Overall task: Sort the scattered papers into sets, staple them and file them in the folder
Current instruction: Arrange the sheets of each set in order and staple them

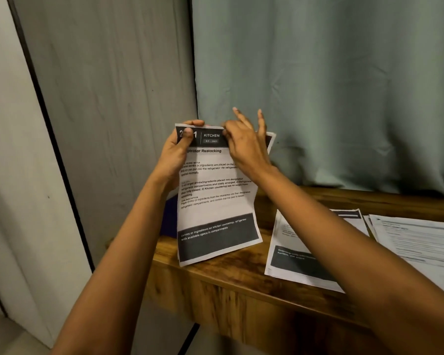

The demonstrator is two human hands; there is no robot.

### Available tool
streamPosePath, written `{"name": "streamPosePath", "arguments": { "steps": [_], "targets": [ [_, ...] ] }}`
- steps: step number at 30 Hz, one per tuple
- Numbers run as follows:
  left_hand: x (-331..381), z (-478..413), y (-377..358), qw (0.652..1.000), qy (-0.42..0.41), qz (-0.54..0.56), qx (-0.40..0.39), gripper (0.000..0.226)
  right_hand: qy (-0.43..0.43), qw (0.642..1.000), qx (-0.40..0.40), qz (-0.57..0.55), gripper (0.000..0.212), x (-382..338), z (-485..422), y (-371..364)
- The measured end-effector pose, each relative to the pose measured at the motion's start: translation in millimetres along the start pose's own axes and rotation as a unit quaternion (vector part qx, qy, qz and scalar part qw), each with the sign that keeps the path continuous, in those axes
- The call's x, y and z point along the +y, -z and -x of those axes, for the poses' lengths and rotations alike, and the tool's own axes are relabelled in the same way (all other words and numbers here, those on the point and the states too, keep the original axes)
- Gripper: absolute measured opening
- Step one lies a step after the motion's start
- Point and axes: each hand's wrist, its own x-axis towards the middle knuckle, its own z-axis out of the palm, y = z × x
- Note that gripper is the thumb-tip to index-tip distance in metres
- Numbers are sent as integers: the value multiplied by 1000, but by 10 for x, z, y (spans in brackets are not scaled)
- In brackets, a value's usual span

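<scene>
1. The set (pixel 215 190) of printed sheets stands nearly upright, its bottom edge resting on the bench (pixel 241 283) near the left front corner; the front page is headed "KITCHEN" and carries a dark band across its foot
2. A back sheet of the set shows past the front page at the top right corner
3. The left hand (pixel 176 155) grips the set's top left corner, thumb across the front of the dark header and fingers curled over the top edge
4. The right hand (pixel 244 147) pinches the top edge just beside the left hand, its other fingers raised and spread
5. Both hands are thus close together, each clamped on the set
6. A blue thing (pixel 170 219) shows behind the set's left edge, mostly hidden
7. More sheets (pixel 300 254) lie flat toward the right of the bench, partly under the right forearm, overlapping one another
8. A grey-green curtain (pixel 331 85) hangs behind the bench's back edge
</scene>
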Motion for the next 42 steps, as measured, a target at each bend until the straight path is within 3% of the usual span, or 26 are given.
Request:
{"name": "streamPosePath", "arguments": {
  "steps": [7,13,16,20,27,32,35,37,40,42],
  "targets": [
    [-43,-48,106,998,26,59,17,15,-82,996,-18,-25,19,413,-58,145],
    [-71,-75,133,997,25,72,18,16,-210,975,-13,-68,21,584,-117,230],
    [-98,-75,143,997,20,67,14,17,-275,932,3,-236,20,635,-110,196],
    [-124,-78,152,998,20,65,19,17,-371,823,11,-430,20,529,-25,155],
    [-115,-76,139,994,17,106,31,18,-389,774,-83,-492,21,411,437,79],
    [-101,-87,165,993,10,107,51,18,-378,775,-144,-485,17,427,849,16],
    [-168,-43,175,994,31,76,70,20,-411,772,-106,-474,17,393,844,-7],
    [-244,33,186,994,60,35,80,32,-425,784,-89,-444,19,409,798,-79],
    [-416,213,205,994,101,-24,41,35,-442,801,-81,-396,23,532,782,-238],
    [-566,368,227,992,121,-42,12,31,-471,792,-71,-382,23,607,783,-317]
  ]
}}
